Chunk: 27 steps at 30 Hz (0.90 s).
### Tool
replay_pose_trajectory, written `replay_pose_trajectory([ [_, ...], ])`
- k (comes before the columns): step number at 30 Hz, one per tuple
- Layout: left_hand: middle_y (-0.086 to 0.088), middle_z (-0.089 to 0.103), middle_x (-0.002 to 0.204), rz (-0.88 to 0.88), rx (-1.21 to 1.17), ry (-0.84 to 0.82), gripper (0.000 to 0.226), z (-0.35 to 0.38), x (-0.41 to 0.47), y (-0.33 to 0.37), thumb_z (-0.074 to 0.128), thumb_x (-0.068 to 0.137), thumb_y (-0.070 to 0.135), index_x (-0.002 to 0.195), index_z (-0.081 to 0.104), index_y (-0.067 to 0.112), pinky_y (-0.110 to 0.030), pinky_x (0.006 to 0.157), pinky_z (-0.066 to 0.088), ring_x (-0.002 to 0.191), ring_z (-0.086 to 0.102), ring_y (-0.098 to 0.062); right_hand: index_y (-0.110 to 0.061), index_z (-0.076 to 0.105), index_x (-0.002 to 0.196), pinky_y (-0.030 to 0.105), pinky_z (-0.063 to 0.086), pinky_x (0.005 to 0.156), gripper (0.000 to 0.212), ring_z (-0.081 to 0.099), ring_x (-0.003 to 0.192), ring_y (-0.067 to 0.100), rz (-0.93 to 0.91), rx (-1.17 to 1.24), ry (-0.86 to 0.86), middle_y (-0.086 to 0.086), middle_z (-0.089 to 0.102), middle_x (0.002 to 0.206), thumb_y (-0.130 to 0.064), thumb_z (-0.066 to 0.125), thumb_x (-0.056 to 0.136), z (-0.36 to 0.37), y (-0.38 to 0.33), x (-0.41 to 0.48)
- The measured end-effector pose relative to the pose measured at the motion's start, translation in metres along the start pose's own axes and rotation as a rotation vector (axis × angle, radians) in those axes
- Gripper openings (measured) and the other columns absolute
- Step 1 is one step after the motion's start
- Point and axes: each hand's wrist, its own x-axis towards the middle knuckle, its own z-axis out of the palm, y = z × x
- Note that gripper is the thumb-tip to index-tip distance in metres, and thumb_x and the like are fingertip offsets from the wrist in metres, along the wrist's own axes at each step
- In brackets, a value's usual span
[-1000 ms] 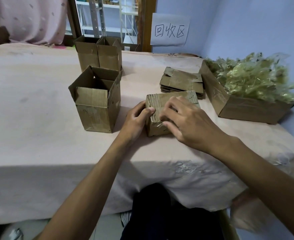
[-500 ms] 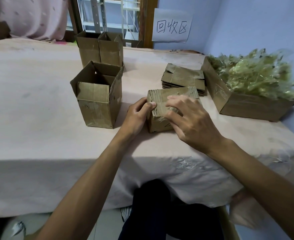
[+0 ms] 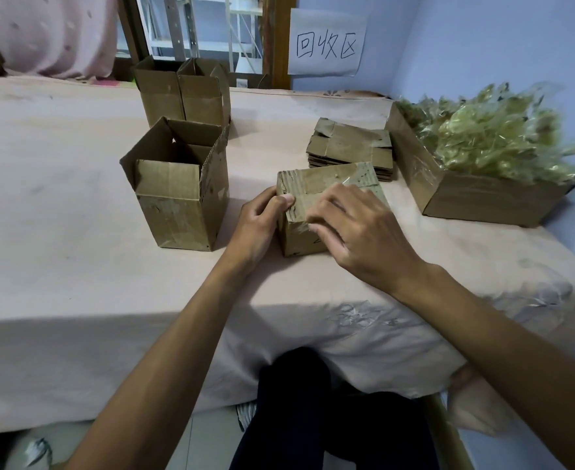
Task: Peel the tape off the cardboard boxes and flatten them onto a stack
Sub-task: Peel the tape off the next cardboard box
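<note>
A small taped cardboard box [image 3: 316, 184] sits closed on the cloth-covered table [image 3: 58, 232], near its front edge. My left hand [image 3: 259, 225] grips the box's left side, thumb on the top edge. My right hand [image 3: 353, 228] lies over the box's front right corner, its fingertips curled at the clear tape on the near edge. Behind the box lies a stack of flattened boxes [image 3: 350, 147].
An open-topped box [image 3: 180, 184] stands to the left, two more open boxes [image 3: 184, 93] behind it. A wide carton [image 3: 476, 195] heaped with peeled clear tape sits at the right by the wall. A paper sign [image 3: 326, 42] hangs on the wall.
My right hand's fingertips have slid down from the box's top to its near front edge. The left hand keeps its grip. The view has shifted slightly.
</note>
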Motion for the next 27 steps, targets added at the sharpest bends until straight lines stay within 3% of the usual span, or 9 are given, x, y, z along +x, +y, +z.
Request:
replay_pose_trajectory([
  [5, -0.014, 0.072, 0.101, 0.002, 0.036, 0.016, 0.043, -0.001, 0.005, 0.001, 0.059, 0.083, 0.043, 0.100, 0.071, 0.005, -0.052, 0.101, 0.048, 0.100, 0.061, -0.016, -0.008, 0.065, 0.097, 0.039, 0.048, 0.075, 0.003, 0.054, 0.093, 0.026, -0.012, 0.014, 0.018, 0.008, 0.059, 0.098, -0.010, 0.064, 0.095, 0.004, 0.000, 0.002],
  [7, -0.019, 0.071, 0.101, -0.005, 0.043, 0.008, 0.046, -0.002, 0.008, 0.000, 0.060, 0.082, 0.044, 0.098, 0.070, 0.002, -0.057, 0.105, 0.046, 0.101, 0.061, -0.017, -0.006, 0.066, 0.096, 0.040, 0.051, 0.073, 0.001, 0.056, 0.088, 0.027, -0.015, 0.009, 0.063, 0.009, 0.060, 0.096, -0.006, 0.064, 0.095, 0.007, 0.000, 0.000],
  [12, -0.010, 0.062, 0.094, -0.029, 0.089, -0.012, 0.055, -0.005, 0.015, 0.000, 0.060, 0.081, 0.047, 0.093, 0.061, -0.007, -0.062, 0.105, 0.043, 0.098, 0.056, -0.017, -0.002, 0.068, 0.093, 0.040, 0.054, 0.065, 0.007, 0.062, 0.082, 0.030, -0.050, -0.047, 0.162, 0.012, 0.063, 0.093, 0.000, 0.063, 0.097, 0.016, 0.003, -0.006],
  [14, -0.008, 0.065, 0.095, -0.034, 0.109, -0.001, 0.058, -0.005, 0.015, 0.003, 0.058, 0.080, 0.050, 0.094, 0.064, -0.006, -0.053, 0.104, 0.047, 0.097, 0.058, -0.015, -0.001, 0.068, 0.094, 0.039, 0.056, 0.066, 0.007, 0.063, 0.083, 0.030, -0.083, -0.052, 0.167, 0.013, 0.064, 0.094, 0.001, 0.062, 0.097, 0.019, 0.008, -0.007],
  [16, -0.006, 0.068, 0.094, -0.032, 0.145, 0.008, 0.062, -0.004, 0.016, 0.004, 0.056, 0.078, 0.053, 0.095, 0.067, -0.005, -0.034, 0.092, 0.049, 0.092, 0.059, -0.010, 0.001, 0.068, 0.095, 0.037, 0.057, 0.069, 0.007, 0.064, 0.085, 0.030, -0.109, -0.048, 0.161, 0.015, 0.064, 0.095, 0.001, 0.062, 0.098, 0.019, 0.014, -0.008],
  [18, -0.001, 0.071, 0.092, -0.032, 0.177, 0.012, 0.056, -0.003, 0.016, 0.005, 0.056, 0.080, 0.052, 0.094, 0.070, 0.000, -0.025, 0.083, 0.045, 0.086, 0.060, -0.006, 0.002, 0.069, 0.095, 0.037, 0.057, 0.070, 0.008, 0.064, 0.084, 0.030, -0.127, -0.039, 0.162, 0.016, 0.065, 0.095, 0.001, 0.062, 0.098, 0.021, 0.018, -0.007],
  [21, 0.006, 0.073, 0.087, -0.085, 0.191, 0.040, 0.035, -0.003, 0.019, 0.000, 0.054, 0.092, 0.042, 0.088, 0.072, 0.013, -0.021, 0.080, 0.045, 0.081, 0.062, 0.000, 0.003, 0.068, 0.094, 0.037, 0.057, 0.069, 0.009, 0.064, 0.083, 0.030, -0.106, -0.006, 0.176, 0.017, 0.064, 0.094, 0.002, 0.061, 0.099, 0.023, 0.021, -0.006],
  [25, -0.004, 0.079, 0.101, -0.189, 0.134, 0.032, 0.045, -0.003, 0.022, 0.001, 0.051, 0.092, 0.049, 0.105, 0.076, 0.014, -0.032, 0.090, 0.051, 0.094, 0.074, -0.017, 0.006, 0.066, 0.094, 0.033, 0.054, 0.073, 0.008, 0.061, 0.084, 0.028, 0.031, 0.136, 0.188, 0.017, 0.061, 0.094, 0.002, 0.061, 0.099, 0.009, 0.035, -0.016],
  [27, -0.001, 0.080, 0.097, -0.160, 0.152, 0.026, 0.041, -0.003, 0.020, 0.003, 0.046, 0.103, 0.040, 0.107, 0.076, 0.011, -0.024, 0.084, 0.051, 0.089, 0.073, -0.011, 0.003, 0.066, 0.093, 0.037, 0.053, 0.073, 0.006, 0.060, 0.085, 0.027, 0.100, 0.220, 0.152, 0.014, 0.061, 0.095, 0.002, 0.062, 0.098, 0.002, 0.036, -0.021],
])
